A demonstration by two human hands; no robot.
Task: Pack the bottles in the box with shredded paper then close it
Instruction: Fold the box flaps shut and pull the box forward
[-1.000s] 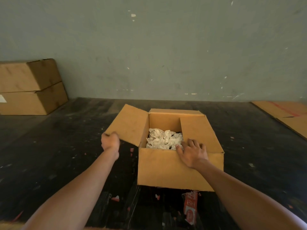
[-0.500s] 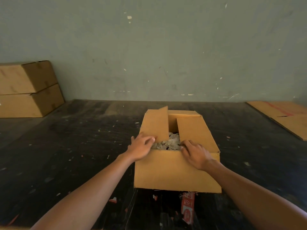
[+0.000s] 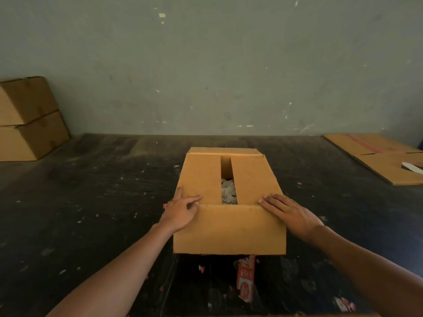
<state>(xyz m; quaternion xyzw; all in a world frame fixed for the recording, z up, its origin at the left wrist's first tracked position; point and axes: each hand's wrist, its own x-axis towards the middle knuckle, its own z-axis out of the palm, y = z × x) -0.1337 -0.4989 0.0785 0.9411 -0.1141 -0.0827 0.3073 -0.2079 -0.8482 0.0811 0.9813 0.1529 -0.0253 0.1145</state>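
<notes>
At centre frame on the bench, the left hand and right hand are lying flat, fingers spread, pressing the box flaps that stood open a second ago, leaving shredded paper showing through the gap.

Single head view, looking forward-down, close over box, facing wall.

My left hand lies flat and open, palm down, index finger extended, thumb spread wide. My right hand lies flat, palm down, fingers together. Both my bare forearms extend forward, converging
</notes>
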